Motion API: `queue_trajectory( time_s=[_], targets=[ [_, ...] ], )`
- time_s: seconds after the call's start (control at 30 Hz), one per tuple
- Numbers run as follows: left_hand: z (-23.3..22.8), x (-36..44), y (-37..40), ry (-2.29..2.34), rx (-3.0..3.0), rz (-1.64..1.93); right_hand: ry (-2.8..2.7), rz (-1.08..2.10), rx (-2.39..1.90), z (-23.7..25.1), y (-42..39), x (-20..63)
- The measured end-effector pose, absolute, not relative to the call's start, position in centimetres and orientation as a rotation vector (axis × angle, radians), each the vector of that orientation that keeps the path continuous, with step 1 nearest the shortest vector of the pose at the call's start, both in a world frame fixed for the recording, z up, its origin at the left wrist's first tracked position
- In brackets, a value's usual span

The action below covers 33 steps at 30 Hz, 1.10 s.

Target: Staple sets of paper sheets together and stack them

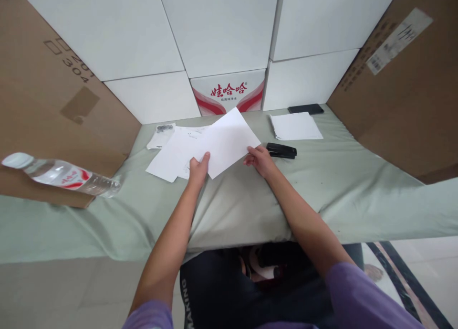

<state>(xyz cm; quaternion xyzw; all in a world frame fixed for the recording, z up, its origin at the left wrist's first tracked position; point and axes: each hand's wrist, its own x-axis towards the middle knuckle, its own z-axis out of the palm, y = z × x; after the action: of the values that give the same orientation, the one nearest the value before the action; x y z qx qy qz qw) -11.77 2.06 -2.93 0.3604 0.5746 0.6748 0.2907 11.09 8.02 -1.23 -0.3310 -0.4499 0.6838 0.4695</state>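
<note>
Both forearms stretched forward over pale green cloth point(250, 209). Left hand point(198, 170) pinching white sheet point(229, 140), thumb on top; right hand point(259, 159) gripping its opposite edge, fingers curled. Sheet tilted, above loose papers point(171, 152), left of black stapler point(281, 150). Behind sheet, box point(229, 92) with red Chinese lettering.

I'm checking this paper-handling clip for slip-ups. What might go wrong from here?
1. The sheet, pinched only at its near edge by left hand and right hand, may bend or crease.
2. It may brush the loose papers underneath and scatter them.
3. The right hand might bump the stapler nearby.
</note>
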Motion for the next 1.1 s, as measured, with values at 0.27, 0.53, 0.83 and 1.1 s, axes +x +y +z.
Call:
queue_trajectory(
  time_s=[0.27, 0.53, 0.83, 1.1],
  targets=[
    [-0.6, -12.2, 1.4, 1.009, 0.692, 1.754, -0.932, 1.455, -0.840, -1.3, 7.4, 10.2],
    [0.8, -12.1, 0.1, 0.896, 0.691, 1.329, -0.996, 1.478, -0.894, -0.9, 7.5, 10.7],
    [-0.5, -11.7, 0.6, 1.212, 0.883, 1.145, -1.263, 1.338, -1.127, 0.1, 7.3, 11.5],
    [0.8, -10.4, -1.0, 1.139, 1.041, 0.741, -1.905, 1.300, -1.310, 3.6, 6.9, 16.2]
  ],
)
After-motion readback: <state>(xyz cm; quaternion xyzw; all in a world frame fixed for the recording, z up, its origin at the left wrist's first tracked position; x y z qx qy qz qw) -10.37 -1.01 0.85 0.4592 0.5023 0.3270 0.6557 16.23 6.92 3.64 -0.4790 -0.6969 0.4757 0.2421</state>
